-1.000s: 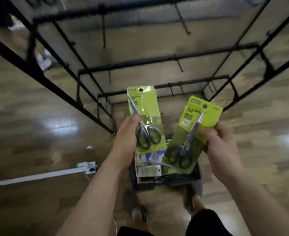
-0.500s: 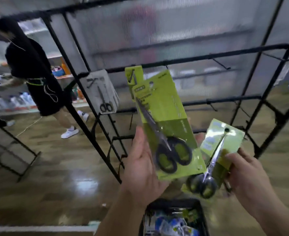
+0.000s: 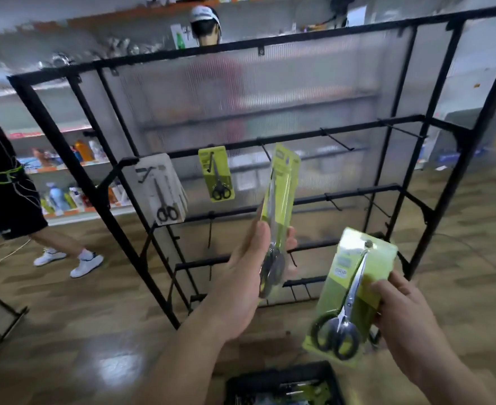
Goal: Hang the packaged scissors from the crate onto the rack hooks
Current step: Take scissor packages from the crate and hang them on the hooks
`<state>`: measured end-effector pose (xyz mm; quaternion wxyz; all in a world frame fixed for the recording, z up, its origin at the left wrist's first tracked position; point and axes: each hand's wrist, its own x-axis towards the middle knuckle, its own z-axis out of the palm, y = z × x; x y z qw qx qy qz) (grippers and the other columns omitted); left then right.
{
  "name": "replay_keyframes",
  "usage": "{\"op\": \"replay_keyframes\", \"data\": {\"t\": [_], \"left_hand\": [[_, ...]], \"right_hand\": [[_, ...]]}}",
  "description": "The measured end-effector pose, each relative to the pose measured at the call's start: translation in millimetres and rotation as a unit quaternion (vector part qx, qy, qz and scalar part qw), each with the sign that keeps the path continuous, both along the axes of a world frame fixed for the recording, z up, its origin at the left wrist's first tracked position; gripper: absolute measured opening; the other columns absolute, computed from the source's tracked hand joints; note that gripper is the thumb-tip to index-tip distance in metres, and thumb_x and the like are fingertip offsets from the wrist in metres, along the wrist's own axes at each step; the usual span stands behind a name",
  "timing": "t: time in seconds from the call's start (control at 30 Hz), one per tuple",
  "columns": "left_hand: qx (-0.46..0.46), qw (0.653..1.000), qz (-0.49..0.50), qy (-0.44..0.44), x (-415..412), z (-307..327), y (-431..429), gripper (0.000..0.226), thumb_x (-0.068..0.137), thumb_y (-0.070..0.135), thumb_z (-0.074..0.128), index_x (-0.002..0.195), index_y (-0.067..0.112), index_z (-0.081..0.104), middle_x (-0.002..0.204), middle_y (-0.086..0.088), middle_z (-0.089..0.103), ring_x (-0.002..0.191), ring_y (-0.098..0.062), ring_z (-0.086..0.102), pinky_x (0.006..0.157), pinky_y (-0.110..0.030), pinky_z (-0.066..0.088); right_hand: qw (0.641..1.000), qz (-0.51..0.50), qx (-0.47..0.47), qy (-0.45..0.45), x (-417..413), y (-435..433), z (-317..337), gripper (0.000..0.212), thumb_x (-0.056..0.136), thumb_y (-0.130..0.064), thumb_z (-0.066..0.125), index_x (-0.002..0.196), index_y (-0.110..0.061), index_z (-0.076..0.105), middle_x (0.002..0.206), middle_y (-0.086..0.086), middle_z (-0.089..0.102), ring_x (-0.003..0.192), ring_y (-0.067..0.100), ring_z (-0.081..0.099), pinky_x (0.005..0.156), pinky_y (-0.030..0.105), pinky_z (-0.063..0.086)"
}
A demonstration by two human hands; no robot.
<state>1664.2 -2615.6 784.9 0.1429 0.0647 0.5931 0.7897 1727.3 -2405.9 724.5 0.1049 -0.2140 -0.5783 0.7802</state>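
The right hand pinches a green scissors pack by its edge, thumb on the front, just above the crate. Ahead and to its left, the left hand, arm outstretched, grips a second pack by its lower end, edge-on and raised toward the rack. Hanging looks under way: next, its hole must be turned square and threaded onto a bare hook beyond the fingers, right of the hung pack.
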Motion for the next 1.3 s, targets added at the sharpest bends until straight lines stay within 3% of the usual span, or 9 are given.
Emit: {"op": "replay_keyframes", "data": {"t": [0.1, 0.27, 0.33, 0.53, 0.73, 0.83, 0.9, 1.07, 1.3], "left_hand": [[-0.003, 0.999, 0.034, -0.039, -9, -21, -24, 0.055, 0.085, 0.067, 0.050, 0.118, 0.029, 0.072, 0.111, -0.004, 0.078, 0.104, -0.028, 0.069, 0.107, -0.061, 0.049], [-0.026, 0.996, 0.059, -0.055, -17, -47, -65, 0.066, 0.085, 0.068, 0.046, 0.137, 0.031, 0.060, 0.114, 0.001, 0.077, 0.108, -0.020, 0.071, 0.104, -0.051, 0.054], [-0.007, 0.996, 0.076, -0.056, -26, -55, -81, 0.059, 0.083, 0.068, 0.047, 0.125, 0.031, 0.067, 0.108, 0.004, 0.078, 0.108, -0.024, 0.071, 0.103, -0.052, 0.053], [0.062, 0.980, 0.062, -0.178, -36, -67, -96, 0.072, 0.087, 0.072, 0.046, 0.137, 0.022, 0.061, 0.121, -0.015, 0.074, 0.116, -0.042, 0.068, 0.101, -0.065, 0.051], [0.031, 0.986, 0.037, -0.159, -30, -66, -79, 0.048, 0.097, 0.059, 0.048, 0.131, 0.029, 0.062, 0.113, -0.011, 0.077, 0.103, -0.036, 0.075, 0.092, -0.059, 0.058], [0.043, 0.987, 0.032, -0.149, -27, -59, -66, 0.035, 0.093, 0.048, 0.062, 0.126, 0.036, 0.066, 0.120, -0.015, 0.075, 0.112, -0.043, 0.070, 0.102, -0.065, 0.050], [0.067, 0.987, 0.034, -0.142, -27, -53, -57, 0.030, 0.092, 0.040, 0.066, 0.121, 0.037, 0.070, 0.121, -0.014, 0.074, 0.113, -0.042, 0.070, 0.102, -0.063, 0.050], [0.269, 0.946, 0.051, -0.176, -3, -31, -23, 0.037, 0.097, 0.031, 0.057, 0.116, 0.006, 0.075, 0.113, -0.024, 0.074, 0.091, -0.035, 0.077, 0.069, -0.043, 0.065], [0.265, 0.946, 0.072, -0.172, 11, -48, 22, 0.045, 0.099, 0.035, 0.055, 0.134, 0.009, 0.067, 0.120, -0.019, 0.072, 0.101, -0.031, 0.074, 0.080, -0.044, 0.063]], "right_hand": [[1.000, -0.014, 0.006, 0.001, -4, -24, 1, 0.030, 0.098, 0.000, 0.048, 0.107, -0.012, 0.074, 0.102, 0.015, 0.077, 0.086, 0.030, 0.067, 0.081, 0.043, 0.053], [1.000, -0.024, 0.008, -0.012, -10, -63, -3, 0.032, 0.098, 0.000, 0.048, 0.107, -0.014, 0.076, 0.104, 0.015, 0.077, 0.091, 0.032, 0.070, 0.081, 0.041, 0.054], [1.000, -0.015, -0.002, -0.016, -12, -75, -3, 0.030, 0.100, -0.002, 0.048, 0.110, -0.014, 0.074, 0.105, 0.015, 0.077, 0.092, 0.031, 0.071, 0.078, 0.038, 0.055], [1.000, -0.006, 0.017, -0.008, -17, -90, 2, 0.036, 0.098, 0.000, 0.049, 0.095, -0.019, 0.079, 0.101, 0.016, 0.077, 0.084, 0.029, 0.068, 0.073, 0.037, 0.056], [0.999, 0.000, 0.033, -0.017, -22, -75, 6, 0.030, 0.099, 0.000, 0.049, 0.101, -0.013, 0.075, 0.100, 0.014, 0.078, 0.084, 0.027, 0.069, 0.081, 0.044, 0.054], [1.000, 0.009, 0.027, -0.015, -25, -60, 9, 0.029, 0.098, 0.001, 0.049, 0.104, -0.010, 0.075, 0.101, 0.015, 0.077, 0.084, 0.028, 0.068, 0.082, 0.045, 0.053], [0.999, 0.015, 0.023, -0.017, -27, -48, 11, 0.029, 0.097, 0.001, 0.049, 0.105, -0.010, 0.074, 0.103, 0.017, 0.077, 0.085, 0.029, 0.067, 0.080, 0.044, 0.054], [0.995, 0.081, 0.035, -0.036, -30, -17, 17, 0.030, 0.096, -0.006, 0.051, 0.099, -0.018, 0.078, 0.101, 0.016, 0.077, 0.089, 0.033, 0.070, 0.084, 0.048, 0.055], [0.991, 0.124, 0.016, -0.053, -25, 18, 15, 0.024, 0.100, -0.012, 0.053, 0.107, -0.018, 0.075, 0.102, 0.014, 0.078, 0.102, 0.041, 0.071, 0.094, 0.058, 0.053]]}}
